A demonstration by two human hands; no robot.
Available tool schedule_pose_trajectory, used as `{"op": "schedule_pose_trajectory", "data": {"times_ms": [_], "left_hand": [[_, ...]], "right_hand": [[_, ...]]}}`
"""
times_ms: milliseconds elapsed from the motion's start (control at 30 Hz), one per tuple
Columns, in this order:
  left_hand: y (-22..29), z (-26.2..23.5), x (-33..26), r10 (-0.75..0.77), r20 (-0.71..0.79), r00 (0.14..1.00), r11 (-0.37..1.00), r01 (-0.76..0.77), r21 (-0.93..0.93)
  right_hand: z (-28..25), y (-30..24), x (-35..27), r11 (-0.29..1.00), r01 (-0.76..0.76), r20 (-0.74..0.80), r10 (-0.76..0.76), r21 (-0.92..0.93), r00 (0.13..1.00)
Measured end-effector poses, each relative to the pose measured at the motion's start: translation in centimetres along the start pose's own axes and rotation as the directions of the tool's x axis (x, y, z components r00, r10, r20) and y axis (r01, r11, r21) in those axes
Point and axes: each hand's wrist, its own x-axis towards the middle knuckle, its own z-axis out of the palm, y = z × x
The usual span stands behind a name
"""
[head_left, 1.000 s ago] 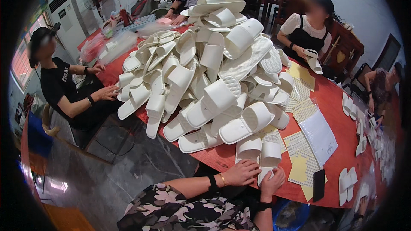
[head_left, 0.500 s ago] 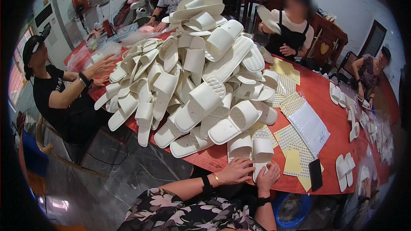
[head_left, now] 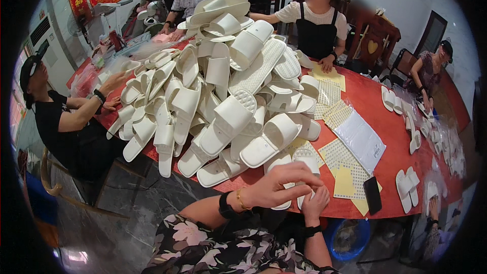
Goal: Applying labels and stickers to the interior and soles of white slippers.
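Observation:
My left hand (head_left: pixel 276 186) is raised over a white slipper (head_left: pixel 306 157) at the near table edge. Its fingers curl into a loop, tips close beside my right hand; anything pinched between them is too small to make out. My right hand (head_left: pixel 315 203) is closed at the near end of that slipper, which the hands partly cover. A second white slipper (head_left: pixel 278 161) lies alongside on the left, also partly hidden. Beyond them rises a large heap of white slippers (head_left: pixel 228 116).
Sticker sheets (head_left: pixel 332 158), a clear plastic packet (head_left: pixel 360 139) and a black phone (head_left: pixel 372 196) lie on the red table (head_left: pixel 390 160). Paired slippers (head_left: pixel 407 189) sit farther right. A blue bin (head_left: pixel 350 238) stands below the edge. Several people work around the table.
My left hand has lifted off the slippers and curled its fingers toward my right hand. The person across has lowered a slipper and reached toward the heap. The view has shifted slightly.

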Motion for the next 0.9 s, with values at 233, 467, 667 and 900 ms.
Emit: {"op": "schedule_pose_trajectory", "data": {"times_ms": [233,467,667,900], "left_hand": [[7.0,-0.3,2.2,0.518,0.043,0.855,0.778,-0.449,-0.440],[8.2,4.2,5.8,0.828,-0.172,0.534,0.232,-0.605,-0.761],[7.0,5.1,6.8,0.959,-0.157,0.236,0.156,-0.901,-0.404],[7.4,4.6,6.3,0.954,-0.154,0.258,0.177,-0.897,-0.405]], "right_hand": [[0.5,0.7,-0.3,1.000,-0.008,0.041,0.009,-0.021,0.999],[-0.2,-0.3,0.0,0.999,0.017,0.040,-0.015,-0.043,0.999],[0.9,0.9,-0.3,1.000,-0.009,0.029,0.009,-0.014,1.000],[0.8,0.9,-0.1,1.000,0.018,0.024,-0.018,-0.011,1.000]]}}
